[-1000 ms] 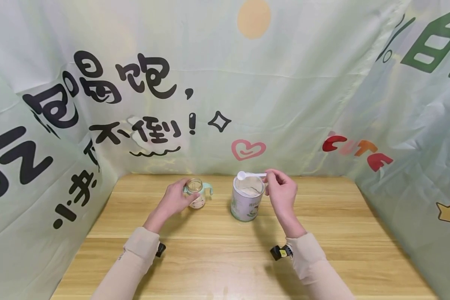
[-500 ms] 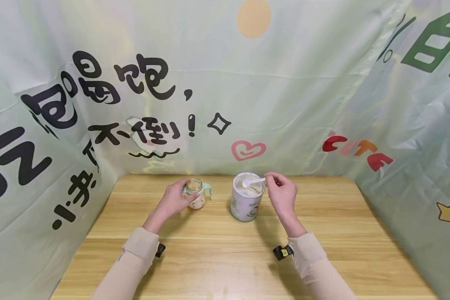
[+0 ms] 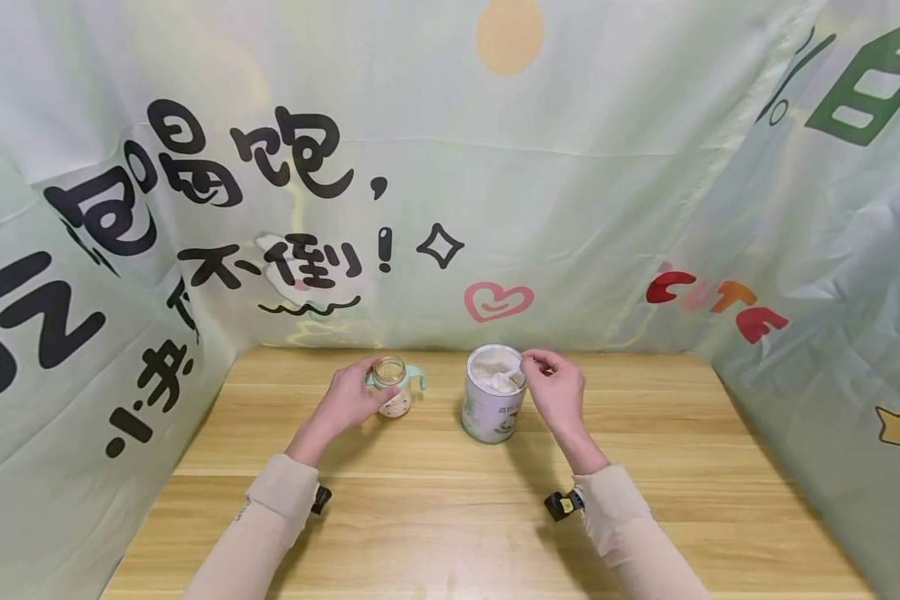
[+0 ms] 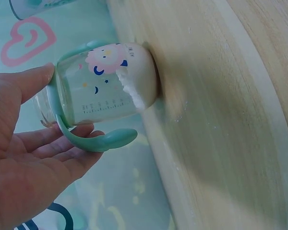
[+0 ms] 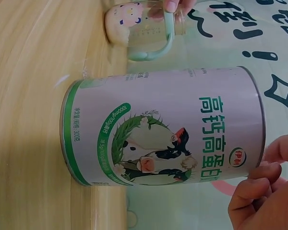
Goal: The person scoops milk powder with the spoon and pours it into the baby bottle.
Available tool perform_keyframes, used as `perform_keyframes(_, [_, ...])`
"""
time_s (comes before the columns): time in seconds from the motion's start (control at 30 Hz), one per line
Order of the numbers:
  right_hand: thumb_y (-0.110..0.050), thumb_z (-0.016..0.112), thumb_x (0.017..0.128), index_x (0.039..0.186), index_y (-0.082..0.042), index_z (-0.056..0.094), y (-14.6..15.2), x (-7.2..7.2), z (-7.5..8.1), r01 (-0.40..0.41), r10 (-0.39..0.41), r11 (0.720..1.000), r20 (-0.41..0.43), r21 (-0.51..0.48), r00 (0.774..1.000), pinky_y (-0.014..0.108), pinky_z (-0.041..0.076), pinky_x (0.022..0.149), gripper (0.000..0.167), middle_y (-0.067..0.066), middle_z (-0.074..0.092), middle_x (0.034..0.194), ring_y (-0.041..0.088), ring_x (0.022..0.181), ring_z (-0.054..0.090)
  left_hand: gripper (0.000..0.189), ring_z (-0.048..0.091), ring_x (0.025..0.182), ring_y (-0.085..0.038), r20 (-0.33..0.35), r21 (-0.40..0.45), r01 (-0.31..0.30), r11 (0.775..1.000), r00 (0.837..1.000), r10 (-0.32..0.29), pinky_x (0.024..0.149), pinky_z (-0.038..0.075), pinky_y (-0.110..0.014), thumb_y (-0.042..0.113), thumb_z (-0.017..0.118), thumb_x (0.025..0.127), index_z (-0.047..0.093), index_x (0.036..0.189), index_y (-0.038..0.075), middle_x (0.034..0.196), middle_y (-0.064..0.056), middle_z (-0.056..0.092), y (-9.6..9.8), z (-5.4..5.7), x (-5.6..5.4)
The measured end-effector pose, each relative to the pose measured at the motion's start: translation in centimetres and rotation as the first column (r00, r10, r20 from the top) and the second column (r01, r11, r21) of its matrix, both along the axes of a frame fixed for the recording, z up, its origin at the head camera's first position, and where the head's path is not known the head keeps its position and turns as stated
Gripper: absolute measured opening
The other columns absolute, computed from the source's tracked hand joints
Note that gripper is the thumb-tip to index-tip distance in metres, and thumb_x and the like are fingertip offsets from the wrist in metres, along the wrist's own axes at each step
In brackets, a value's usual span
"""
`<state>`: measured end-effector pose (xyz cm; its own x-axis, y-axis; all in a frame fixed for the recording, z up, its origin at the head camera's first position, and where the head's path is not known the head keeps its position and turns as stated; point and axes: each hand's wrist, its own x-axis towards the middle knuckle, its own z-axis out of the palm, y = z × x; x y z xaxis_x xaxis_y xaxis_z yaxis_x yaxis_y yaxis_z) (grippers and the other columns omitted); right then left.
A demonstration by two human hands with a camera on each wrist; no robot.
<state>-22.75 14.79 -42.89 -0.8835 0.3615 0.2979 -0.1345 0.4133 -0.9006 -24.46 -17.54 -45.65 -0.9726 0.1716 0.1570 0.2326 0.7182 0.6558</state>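
My left hand (image 3: 356,394) grips a clear baby bottle (image 4: 93,86) round its neck. The bottle stands upright on the table, lidless, with a mint-green two-handled collar (image 4: 93,143) and white powder (image 4: 141,79) in its bottom. To its right stands an open milk powder tin (image 5: 168,129), pale lilac with a cow picture. My right hand (image 3: 557,390) is at the tin's right rim, pinching the handle of a white scoop (image 3: 504,379). The scoop's bowl is down inside the tin, against pale powder; in the right wrist view the tin wall hides it.
Bottle and tin stand near the back of a wooden table (image 3: 435,517). Specks of powder (image 4: 178,117) lie on the wood beside the bottle. A printed cloth (image 3: 570,167) with lettering and a pink heart hangs behind and along both sides.
My right hand has lowered the scoop from above the tin's mouth into the tin, shifting slightly left at the end. The left hand and the bottle have stayed in place.
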Motion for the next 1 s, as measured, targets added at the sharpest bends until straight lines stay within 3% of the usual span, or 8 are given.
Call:
perform_keyframes(0.47, [-0.006,0.066,0.086,0.096,-0.005,0.082,0.0,-0.1,-0.2,-0.03,0.03,0.999,0.023,0.027,0.999,0.014,0.04,0.057,0.019,-0.008,0.061,0.071,0.008,0.072,0.055,0.067,0.062,0.13,-0.043,-0.006,0.001,0.006,1.0,1.0,-0.006,0.11,0.052,-0.057,0.032,0.08,0.094,0.055,0.145,-0.004,0.139,-0.025,0.066,0.0,-0.1,-0.1])
perform_keyframes(0.87, [-0.009,0.064,0.086,0.094,-0.005,0.082,0.1,0.0,0.4,-0.035,0.034,0.998,0.032,0.043,0.999,0.015,0.043,0.056,0.02,0.007,0.072,0.082,0.012,0.074,0.058,0.067,0.063,0.13,-0.043,-0.006,0.002,0.008,1.0,1.0,-0.008,0.11,0.053,-0.057,0.032,0.08,0.094,0.055,0.146,-0.004,0.137,-0.025,0.067,-0.1,-0.1,-0.2])
perform_keyframes(1.0, [-0.012,0.066,0.088,0.096,-0.006,0.082,0.2,0.1,1.0,-0.059,0.058,0.998,0.055,0.016,0.997,0.019,0.047,0.052,0.019,0.006,0.069,0.08,0.012,0.065,0.06,0.068,0.062,0.131,-0.043,-0.001,-0.001,0.007,1.0,1.0,-0.007,0.11,0.052,-0.057,0.033,0.08,0.095,0.055,0.146,-0.004,0.138,-0.025,0.067,-0.1,-0.1,-0.2])
